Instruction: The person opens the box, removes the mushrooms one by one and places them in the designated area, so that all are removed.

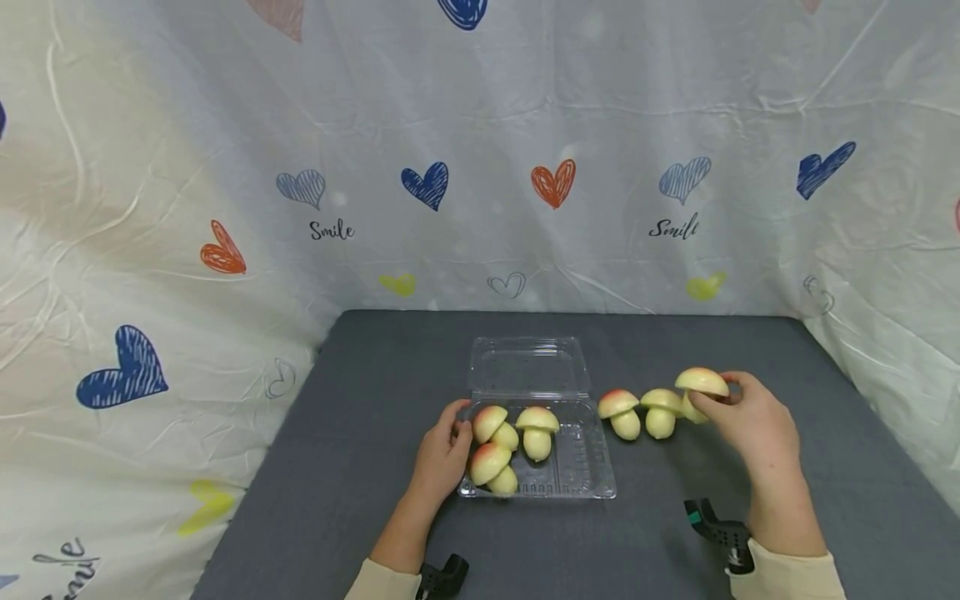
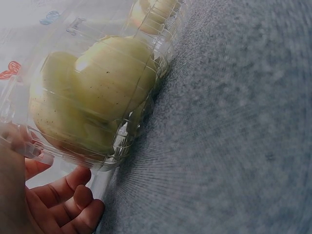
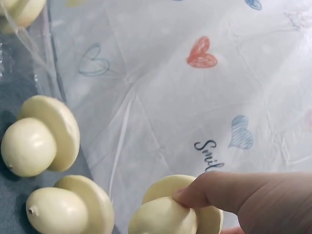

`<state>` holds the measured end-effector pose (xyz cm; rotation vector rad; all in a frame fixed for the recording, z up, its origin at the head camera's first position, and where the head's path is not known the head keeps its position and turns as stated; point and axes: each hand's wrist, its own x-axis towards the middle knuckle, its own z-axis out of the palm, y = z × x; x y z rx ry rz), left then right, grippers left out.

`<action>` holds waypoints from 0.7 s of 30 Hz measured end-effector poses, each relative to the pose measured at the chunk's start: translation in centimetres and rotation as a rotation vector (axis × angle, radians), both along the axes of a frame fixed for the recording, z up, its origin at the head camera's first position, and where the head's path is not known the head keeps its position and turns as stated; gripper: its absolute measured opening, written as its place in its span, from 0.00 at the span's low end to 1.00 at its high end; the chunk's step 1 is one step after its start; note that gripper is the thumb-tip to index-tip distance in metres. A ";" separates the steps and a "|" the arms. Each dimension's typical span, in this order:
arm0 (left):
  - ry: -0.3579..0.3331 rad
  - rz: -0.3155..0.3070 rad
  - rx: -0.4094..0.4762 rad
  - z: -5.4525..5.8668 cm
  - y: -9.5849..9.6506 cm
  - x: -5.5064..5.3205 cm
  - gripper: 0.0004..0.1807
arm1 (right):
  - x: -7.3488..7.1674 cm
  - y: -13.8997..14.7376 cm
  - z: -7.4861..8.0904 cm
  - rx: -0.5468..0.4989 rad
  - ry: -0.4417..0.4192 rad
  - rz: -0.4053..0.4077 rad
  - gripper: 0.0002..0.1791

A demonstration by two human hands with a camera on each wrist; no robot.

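Six toy mushrooms are in sight, each a pale yellow stem under a cream cap blushed red: three lie in the clear box (image 1: 592,467) near the worktop's front-centre, whose lid lies open behind it. The left hand (image 1: 442,458) rests against the box's left wall, fingers loosely curled on it. Further back and right, two mushrooms (image 1: 641,411) sit on the worktop (image 1: 360,467), and the right hand (image 1: 753,425) pinches the sixth mushroom (image 1: 701,385) just beside them.
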<state>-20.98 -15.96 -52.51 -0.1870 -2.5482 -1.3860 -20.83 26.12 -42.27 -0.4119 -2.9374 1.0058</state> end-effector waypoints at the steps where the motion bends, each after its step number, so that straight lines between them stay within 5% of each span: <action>1: -0.006 0.003 -0.001 0.0 0.0 0.0 0.19 | -0.1 0.1 -0.1 0.001 -0.009 -0.007 0.52; 21: -0.018 -0.007 0.004 0.1 0.0 0.0 0.20 | -0.8 1.9 -2.1 0.035 -0.141 -0.108 0.52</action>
